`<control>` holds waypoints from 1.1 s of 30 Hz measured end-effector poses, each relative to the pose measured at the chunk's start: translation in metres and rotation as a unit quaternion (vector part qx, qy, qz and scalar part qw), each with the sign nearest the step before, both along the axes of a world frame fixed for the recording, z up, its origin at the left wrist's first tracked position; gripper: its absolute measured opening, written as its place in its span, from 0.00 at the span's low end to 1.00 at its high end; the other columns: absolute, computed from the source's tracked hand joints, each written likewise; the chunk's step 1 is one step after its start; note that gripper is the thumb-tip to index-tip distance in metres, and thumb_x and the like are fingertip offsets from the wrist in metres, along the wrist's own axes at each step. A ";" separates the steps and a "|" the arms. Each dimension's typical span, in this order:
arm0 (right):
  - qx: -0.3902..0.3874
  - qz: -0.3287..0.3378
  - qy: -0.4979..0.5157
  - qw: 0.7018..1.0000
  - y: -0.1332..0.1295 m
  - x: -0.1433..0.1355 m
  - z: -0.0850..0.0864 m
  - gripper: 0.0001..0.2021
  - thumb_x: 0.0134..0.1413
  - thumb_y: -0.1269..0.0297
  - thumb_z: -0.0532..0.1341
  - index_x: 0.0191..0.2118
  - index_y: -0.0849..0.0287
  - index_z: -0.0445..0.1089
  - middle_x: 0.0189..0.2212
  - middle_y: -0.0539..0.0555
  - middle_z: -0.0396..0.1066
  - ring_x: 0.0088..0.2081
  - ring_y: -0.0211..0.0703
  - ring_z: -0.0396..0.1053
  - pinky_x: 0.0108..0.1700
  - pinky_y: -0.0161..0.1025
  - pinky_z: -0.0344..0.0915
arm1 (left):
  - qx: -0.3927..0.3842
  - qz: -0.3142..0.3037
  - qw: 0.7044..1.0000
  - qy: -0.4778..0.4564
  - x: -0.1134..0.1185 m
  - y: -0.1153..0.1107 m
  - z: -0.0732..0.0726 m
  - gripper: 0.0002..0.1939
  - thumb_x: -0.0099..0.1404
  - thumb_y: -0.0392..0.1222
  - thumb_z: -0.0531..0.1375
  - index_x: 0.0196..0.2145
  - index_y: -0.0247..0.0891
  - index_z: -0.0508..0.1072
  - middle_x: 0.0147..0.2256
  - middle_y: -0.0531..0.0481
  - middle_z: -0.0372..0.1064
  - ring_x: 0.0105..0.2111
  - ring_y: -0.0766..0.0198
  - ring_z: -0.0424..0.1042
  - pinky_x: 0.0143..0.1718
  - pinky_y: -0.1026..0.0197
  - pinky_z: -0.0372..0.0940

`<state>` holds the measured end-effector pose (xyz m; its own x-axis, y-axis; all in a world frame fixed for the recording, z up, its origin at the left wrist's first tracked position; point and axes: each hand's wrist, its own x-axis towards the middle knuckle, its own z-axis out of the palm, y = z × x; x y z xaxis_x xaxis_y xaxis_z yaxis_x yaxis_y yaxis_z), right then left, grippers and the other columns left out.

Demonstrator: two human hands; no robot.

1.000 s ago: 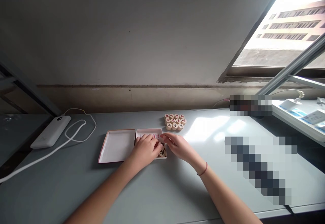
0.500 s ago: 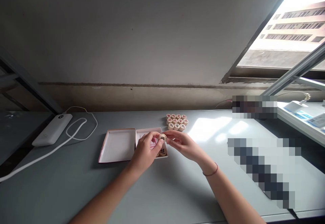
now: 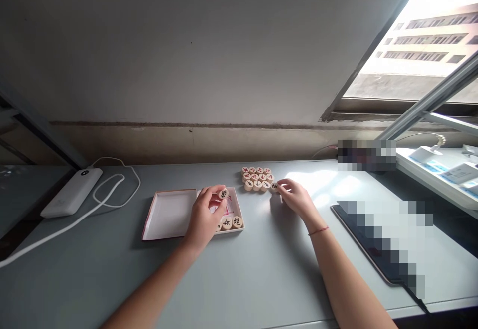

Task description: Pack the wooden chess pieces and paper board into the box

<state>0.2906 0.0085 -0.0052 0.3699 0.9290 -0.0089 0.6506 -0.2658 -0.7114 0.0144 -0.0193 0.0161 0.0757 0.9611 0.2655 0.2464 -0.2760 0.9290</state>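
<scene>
Between the thumb and fingers of my left hand (image 3: 204,210) is a round Chinese chess piece (image 3: 223,194) with a black character, held above the box. My right hand (image 3: 296,197) pinches another black-lettered chess piece (image 3: 274,187) at the right end of the front row of a block. That block of chess pieces (image 3: 257,176) stands in rows, red characters at the back and black ones in front. Under my left hand lies the opened shallow box (image 3: 239,204), with several black-lettered pieces (image 3: 227,223) along its near edge. My left hand partly covers the box's inside.
The box's white-lined lid (image 3: 170,213) lies open on the left. Farther left are a white power bank (image 3: 71,193) and its looping white cable (image 3: 108,200). A dark, partly blurred tablet (image 3: 368,242) lies on the right of the grey table (image 3: 239,284).
My hands have moved apart. The right hand has carried a chess piece away to the right, beside the block, while the left keeps a piece over the box.
</scene>
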 end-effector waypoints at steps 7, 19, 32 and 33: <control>0.156 0.136 0.067 0.976 -0.021 -0.059 0.022 0.16 0.56 0.50 0.55 0.40 0.58 0.68 0.32 0.56 0.73 0.29 0.41 0.69 0.28 0.36 0.64 | 0.090 -0.029 0.987 0.133 0.004 -0.006 -0.005 0.11 0.64 0.39 0.58 0.45 0.42 0.70 0.41 0.50 0.70 0.34 0.65 0.72 0.39 0.61 0.69; 0.201 0.113 0.057 0.971 -0.025 -0.060 0.027 0.12 0.52 0.54 0.60 0.38 0.57 0.68 0.34 0.55 0.74 0.31 0.42 0.73 0.33 0.39 0.71 | 0.195 -0.043 0.940 0.277 -0.002 -0.003 -0.002 0.13 0.68 0.41 0.55 0.50 0.41 0.67 0.43 0.47 0.71 0.41 0.59 0.72 0.44 0.59 0.67; 0.078 0.057 -0.083 0.992 -0.005 -0.016 0.000 0.11 0.49 0.57 0.57 0.38 0.55 0.68 0.38 0.55 0.73 0.32 0.43 0.73 0.35 0.39 0.65 | -0.113 -0.015 0.873 0.474 -0.053 0.023 0.027 0.12 0.69 0.46 0.48 0.44 0.45 0.68 0.26 0.54 0.66 0.27 0.61 0.68 0.25 0.64 0.52; 0.080 0.054 -0.085 0.992 -0.005 -0.015 -0.002 0.12 0.48 0.58 0.57 0.39 0.56 0.68 0.39 0.55 0.72 0.32 0.42 0.73 0.35 0.39 0.65 | -0.126 -0.023 0.872 0.472 -0.054 0.023 0.026 0.12 0.68 0.46 0.48 0.45 0.45 0.67 0.24 0.55 0.65 0.25 0.61 0.67 0.24 0.64 0.51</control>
